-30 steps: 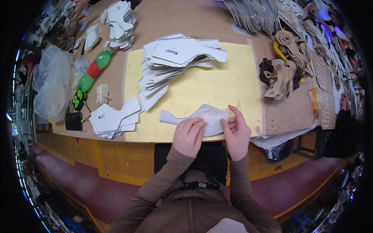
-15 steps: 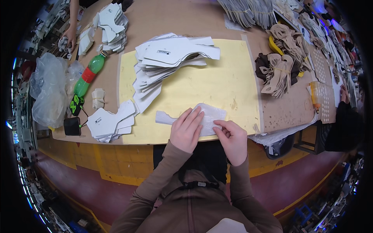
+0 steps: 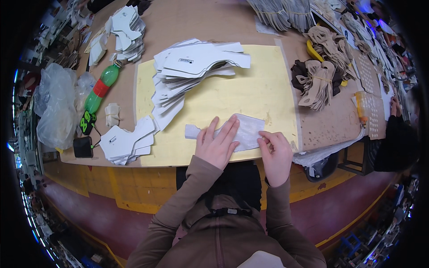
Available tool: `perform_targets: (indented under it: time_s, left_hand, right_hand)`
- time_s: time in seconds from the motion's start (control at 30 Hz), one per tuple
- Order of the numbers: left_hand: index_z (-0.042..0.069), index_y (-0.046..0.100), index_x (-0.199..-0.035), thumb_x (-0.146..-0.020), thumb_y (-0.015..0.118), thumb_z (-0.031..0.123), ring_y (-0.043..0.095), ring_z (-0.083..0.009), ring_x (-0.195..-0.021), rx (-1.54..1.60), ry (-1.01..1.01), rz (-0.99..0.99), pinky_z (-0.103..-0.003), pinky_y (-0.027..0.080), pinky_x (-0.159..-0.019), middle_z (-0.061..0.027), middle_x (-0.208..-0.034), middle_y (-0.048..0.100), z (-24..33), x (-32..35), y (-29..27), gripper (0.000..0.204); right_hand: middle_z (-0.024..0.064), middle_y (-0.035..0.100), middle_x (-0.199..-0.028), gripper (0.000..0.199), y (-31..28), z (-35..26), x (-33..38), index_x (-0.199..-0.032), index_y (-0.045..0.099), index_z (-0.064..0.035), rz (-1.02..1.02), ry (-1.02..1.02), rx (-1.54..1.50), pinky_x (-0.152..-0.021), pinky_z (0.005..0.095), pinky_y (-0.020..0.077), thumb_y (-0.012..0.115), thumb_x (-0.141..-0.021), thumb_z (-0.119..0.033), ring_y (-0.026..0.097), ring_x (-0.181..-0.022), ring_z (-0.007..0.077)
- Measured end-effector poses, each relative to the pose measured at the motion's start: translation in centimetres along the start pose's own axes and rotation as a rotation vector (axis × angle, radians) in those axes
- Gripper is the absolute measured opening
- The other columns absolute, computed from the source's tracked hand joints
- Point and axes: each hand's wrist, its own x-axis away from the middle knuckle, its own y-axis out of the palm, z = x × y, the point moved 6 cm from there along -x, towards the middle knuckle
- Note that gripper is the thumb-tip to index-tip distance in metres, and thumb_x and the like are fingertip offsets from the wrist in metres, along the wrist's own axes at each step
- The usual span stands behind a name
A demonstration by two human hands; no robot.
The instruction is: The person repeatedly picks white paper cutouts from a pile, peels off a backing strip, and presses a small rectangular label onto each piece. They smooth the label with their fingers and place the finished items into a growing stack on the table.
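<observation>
A whitish-grey, curved cut piece (image 3: 249, 132) of thin sheet material lies near the front edge of a yellow sheet (image 3: 268, 89) on the table. Flat on its middle rests my left hand (image 3: 216, 146), fingers stretched out and slightly apart. My right hand (image 3: 276, 156) pinches the piece's right edge between thumb and fingers. Beyond my hands, a fanned pile of white cut pieces (image 3: 178, 67) of like shape spreads over the sheet. A smaller white stack (image 3: 125, 144) sits to the left, across the sheet's edge.
Left of the sheet are a green bottle (image 3: 94, 97), a clear plastic bag (image 3: 57, 105), a black device (image 3: 83, 147) and a small cream bundle (image 3: 112, 114). More white pieces (image 3: 128, 29) are stacked far left. Tan strap bundles (image 3: 321, 82) and a yellow-orange bottle (image 3: 361, 107) stand right.
Both my hands and the cut piece have shifted a little to the right, the right hand still pinching its edge. Another person's arm at the far left has left the view.
</observation>
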Motion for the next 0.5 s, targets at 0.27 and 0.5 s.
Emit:
perform_targets:
  time_s: [0.27,0.5]
  left_hand:
    - [0.014,0.043,-0.153,-0.096,0.057,0.036,0.032,-0.0272,-0.150,-0.031,0.080,-0.013,-0.052,0.022,-0.121,-0.0023,-0.162,0.037,-0.7,0.6,1.3,0.063]
    - [0.012,0.041,-0.154,-0.099,0.054,0.041,0.032,-0.0259,-0.150,-0.068,0.057,-0.115,-0.050,0.022,-0.120,-0.0033,-0.162,0.036,-0.7,0.4,1.3,0.063]
  right_hand:
    - [0.0199,0.047,-0.148,0.050,5.6,-5.4,2.6,-0.137,0.057,-0.0044,-0.098,-0.383,0.087,-0.115,0.0578,0.0259,0.065,-0.093,-0.025,0.043,-0.139,0.0368]
    - [0.0069,0.036,-0.163,0.061,5.9,-1.5,2.0,-0.156,0.039,-0.0123,-0.148,-0.166,0.440,-0.118,0.0669,0.0138,0.051,-0.101,-0.035,0.032,-0.150,0.0296]
